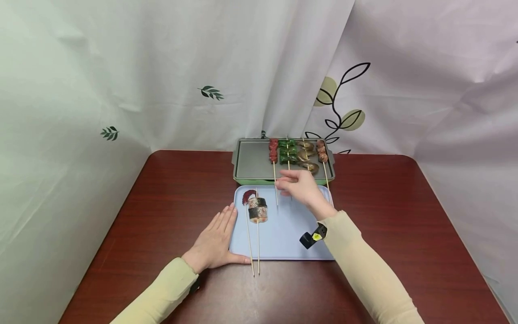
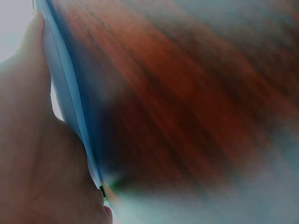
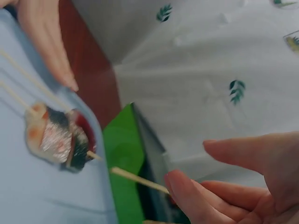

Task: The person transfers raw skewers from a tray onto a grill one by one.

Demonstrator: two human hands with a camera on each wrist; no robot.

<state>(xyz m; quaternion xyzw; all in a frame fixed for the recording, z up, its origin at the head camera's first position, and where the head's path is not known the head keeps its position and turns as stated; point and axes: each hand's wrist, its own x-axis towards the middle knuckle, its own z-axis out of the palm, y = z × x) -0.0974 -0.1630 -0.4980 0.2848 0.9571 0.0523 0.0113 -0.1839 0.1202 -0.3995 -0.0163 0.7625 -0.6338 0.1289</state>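
Observation:
My left hand [image 1: 216, 238] lies with straight fingers along the left edge of the pale blue tray [image 1: 297, 238], thumb at its near corner. In the left wrist view that hand covers part of the tray's rim. My right hand [image 1: 301, 185] is over the far side of the tray, thumb and finger parted, fingertips right at the stick of the red skewer [image 1: 273, 153]. In the right wrist view, the fingers [image 3: 184, 193] overlap that stick's end. On the tray's left lie a seaweed-banded roll skewer [image 1: 257, 210] and a dark red curled skewer [image 1: 247, 197].
Behind the tray stands a grey grill pan [image 1: 255, 159] with a green base. To the right of the red skewer it bears a green skewer [image 1: 288, 153], a brownish mushroom-like skewer [image 1: 305, 155] and a brown ball skewer [image 1: 321, 150]. A curtain [image 1: 182, 112] hangs behind the table [image 1: 162, 193].

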